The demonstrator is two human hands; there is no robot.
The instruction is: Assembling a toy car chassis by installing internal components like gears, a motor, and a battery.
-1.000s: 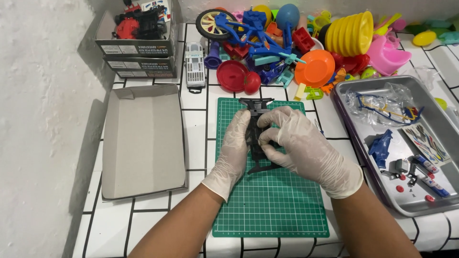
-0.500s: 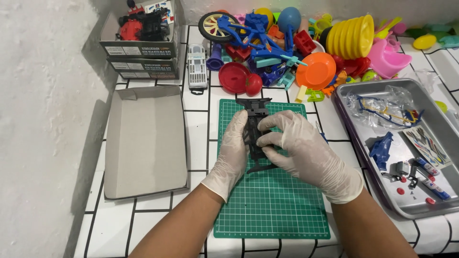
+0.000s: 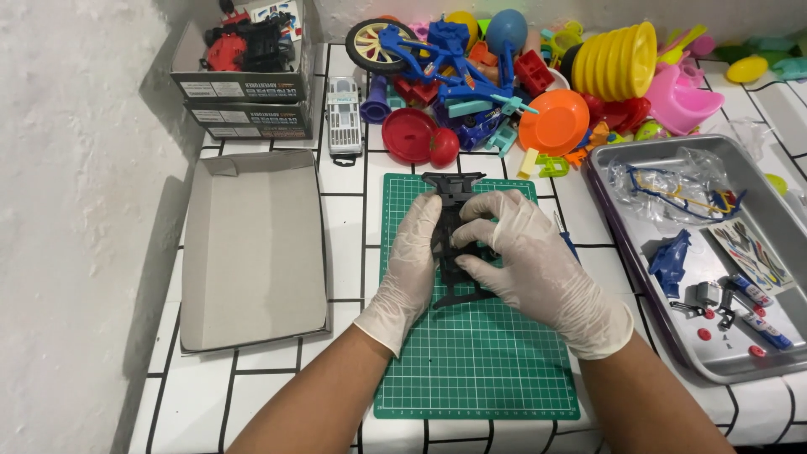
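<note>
On the green cutting mat (image 3: 471,361), which lies on the white-tiled counter (image 3: 345,252), a black plastic chassis (image 3: 455,244) of a toy car rests lengthwise, its front end pointing away from the person. Both hands wear pale gloves. Curled along the left edge of the chassis, the left hand (image 3: 412,261) has its fingers pressed against the side of the part and holds it. Over the middle and right side lies the right hand (image 3: 525,265), with its fingers bent across the top and closed on the chassis, so that much of the part is hidden beneath it. To the left of the mat sits an open grey cardboard box lid (image 3: 252,252), and behind that stand two stacked boxes (image 3: 244,84) with a red and black toy in the top one. A small white toy bus (image 3: 344,113) stands just beside the boxes. Beyond the far edge of the mat a heap of bright plastic toys (image 3: 521,76) spreads out, among them a blue toy bicycle (image 3: 420,46), a red dish (image 3: 408,134), an orange plate (image 3: 553,122) and a stack of yellow plates (image 3: 614,59). At the right, a metal tray (image 3: 614,210) holds a clear plastic bag (image 3: 672,181), a blue car part (image 3: 668,261), a sticker sheet (image 3: 748,248) and small red and grey pieces.
</note>
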